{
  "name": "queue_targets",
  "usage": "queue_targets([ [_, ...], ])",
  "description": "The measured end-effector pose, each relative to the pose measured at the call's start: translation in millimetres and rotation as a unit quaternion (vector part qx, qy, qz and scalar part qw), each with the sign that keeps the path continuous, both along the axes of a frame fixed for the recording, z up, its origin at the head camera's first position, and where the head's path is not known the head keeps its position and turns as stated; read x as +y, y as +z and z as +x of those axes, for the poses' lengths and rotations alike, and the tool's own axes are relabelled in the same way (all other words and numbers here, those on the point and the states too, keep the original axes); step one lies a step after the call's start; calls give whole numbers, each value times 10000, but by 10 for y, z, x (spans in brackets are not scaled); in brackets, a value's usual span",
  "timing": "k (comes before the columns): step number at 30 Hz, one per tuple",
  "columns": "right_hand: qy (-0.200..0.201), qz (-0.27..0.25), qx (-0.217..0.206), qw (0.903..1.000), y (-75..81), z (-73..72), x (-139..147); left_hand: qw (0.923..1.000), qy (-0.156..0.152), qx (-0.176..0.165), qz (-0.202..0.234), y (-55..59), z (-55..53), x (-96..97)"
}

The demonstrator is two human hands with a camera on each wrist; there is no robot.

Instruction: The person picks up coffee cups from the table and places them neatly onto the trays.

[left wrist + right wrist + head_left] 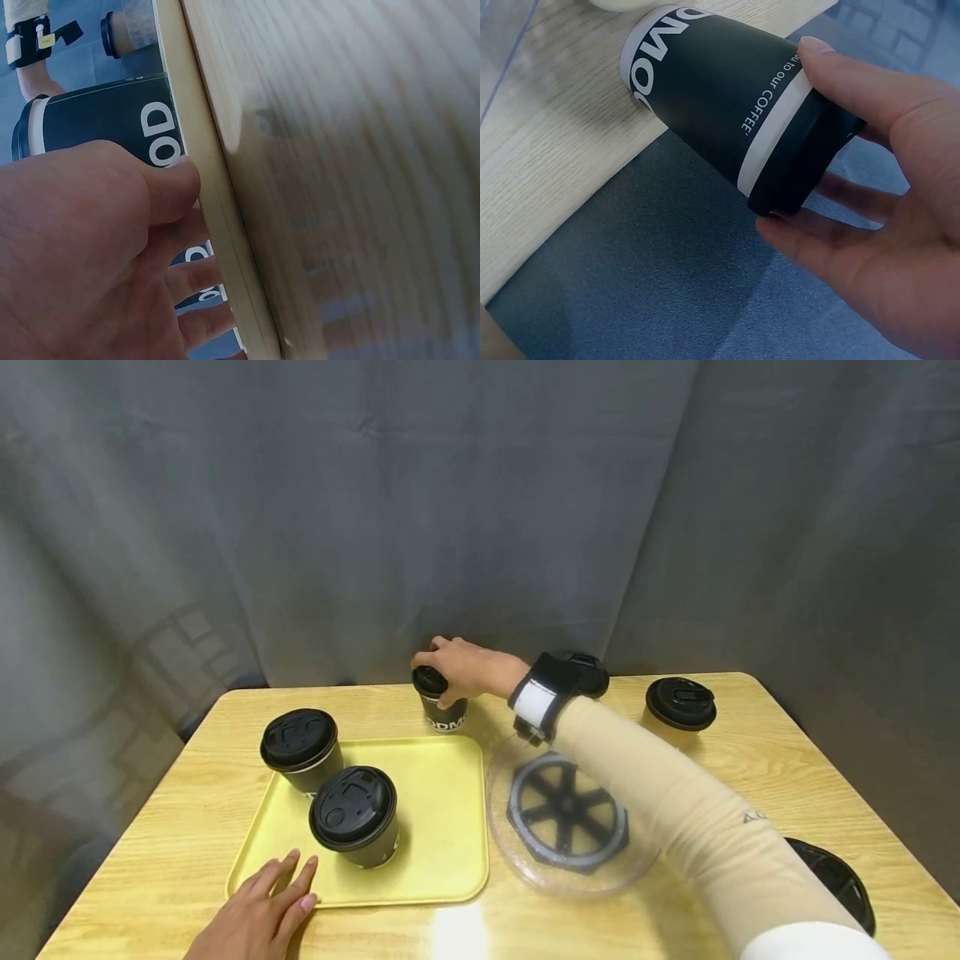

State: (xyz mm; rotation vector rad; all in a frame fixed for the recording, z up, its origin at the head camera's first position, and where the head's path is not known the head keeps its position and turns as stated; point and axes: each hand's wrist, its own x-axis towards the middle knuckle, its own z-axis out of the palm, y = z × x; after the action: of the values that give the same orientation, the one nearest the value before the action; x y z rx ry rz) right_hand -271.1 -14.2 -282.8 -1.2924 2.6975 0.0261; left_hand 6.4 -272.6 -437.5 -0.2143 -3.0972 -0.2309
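By the table's far edge my right hand (468, 670) grips a black paper coffee cup (705, 97) around its black lid (802, 157), thumb on one side and fingertips on the other. White lettering runs along the cup, which stands behind the tray. My left hand (255, 914) touches the front left edge of the yellow tray (442, 810) with fingers extended. In the left wrist view, a dark cup (97, 112) stands just beyond that hand. Two lidded coffee cups sit on the tray: one near the front (356, 810), the other at the back left (300, 743).
Right of the tray lies a clear round plastic piece (510, 860) with a dark spoked shape (566, 810) at its middle. A brown cup (678, 706) with a black lid stands at the back right. My right arm partly hides two black lidded things (588, 675), (836, 881). A grey curtain (465, 527) hangs behind.
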Motion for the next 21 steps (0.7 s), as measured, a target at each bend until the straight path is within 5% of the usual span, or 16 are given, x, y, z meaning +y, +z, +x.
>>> queue_targets([
  [21, 150, -111, 411, 9990, 13, -12, 223, 9994, 2, -72, 342, 128, -42, 170],
])
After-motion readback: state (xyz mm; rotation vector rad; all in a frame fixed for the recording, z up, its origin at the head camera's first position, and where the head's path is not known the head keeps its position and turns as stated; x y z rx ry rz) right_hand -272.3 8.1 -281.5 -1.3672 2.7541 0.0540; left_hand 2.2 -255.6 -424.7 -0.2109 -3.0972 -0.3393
